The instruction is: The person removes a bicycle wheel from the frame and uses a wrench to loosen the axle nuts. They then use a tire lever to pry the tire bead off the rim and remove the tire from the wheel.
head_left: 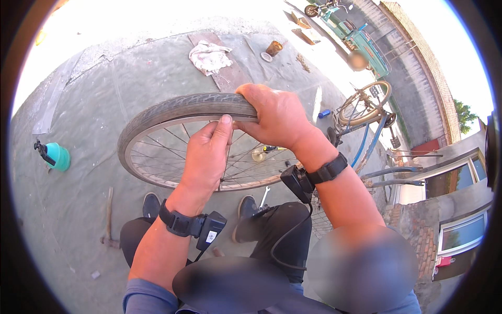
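Note:
A spoked bicycle wheel with a grey tyre stands upright in front of my knees. My right hand wraps over the top of the tyre and grips it. My left hand sits just below, thumb pressed up against the tyre's inner edge by the rim. Both wrists carry black straps with small devices.
A teal spray bottle stands at the left. A hammer lies on the concrete by my left foot. A white rag lies on a board further off. An upturned bicycle stands at the right, with a wrench near my right foot.

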Action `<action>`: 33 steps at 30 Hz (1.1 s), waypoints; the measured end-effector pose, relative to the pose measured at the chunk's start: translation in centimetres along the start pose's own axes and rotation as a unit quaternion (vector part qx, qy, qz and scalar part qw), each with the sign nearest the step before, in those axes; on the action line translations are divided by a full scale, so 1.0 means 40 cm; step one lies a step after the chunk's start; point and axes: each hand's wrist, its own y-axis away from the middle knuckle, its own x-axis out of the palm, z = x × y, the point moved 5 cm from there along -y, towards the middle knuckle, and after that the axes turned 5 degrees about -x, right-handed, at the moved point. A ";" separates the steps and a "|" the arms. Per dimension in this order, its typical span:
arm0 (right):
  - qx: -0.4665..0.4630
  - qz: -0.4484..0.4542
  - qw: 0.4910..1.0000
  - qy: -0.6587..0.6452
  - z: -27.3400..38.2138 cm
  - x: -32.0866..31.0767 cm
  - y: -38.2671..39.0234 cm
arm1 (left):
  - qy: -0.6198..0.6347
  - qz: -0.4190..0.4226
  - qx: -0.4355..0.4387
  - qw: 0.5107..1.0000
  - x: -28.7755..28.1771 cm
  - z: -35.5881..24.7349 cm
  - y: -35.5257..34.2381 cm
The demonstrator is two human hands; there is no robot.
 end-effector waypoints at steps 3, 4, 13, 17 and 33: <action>0.005 0.000 1.000 0.003 -0.010 0.000 0.000 | -0.007 0.009 0.001 1.000 -0.013 0.004 -0.015; 0.006 -0.001 1.000 0.005 -0.015 -0.001 0.003 | 0.001 0.013 -0.001 1.000 -0.012 0.002 -0.016; 0.014 -0.005 1.000 -0.025 -0.039 -0.004 0.031 | -0.020 0.021 -0.024 0.999 -0.018 -0.001 -0.008; 0.028 -0.004 1.000 -0.009 -0.041 -0.003 0.023 | -0.054 0.039 0.023 0.998 -0.042 0.003 -0.043; -0.024 -0.194 0.980 -0.022 -0.021 0.000 0.016 | -0.327 -0.100 0.220 0.914 -0.089 -0.024 -0.027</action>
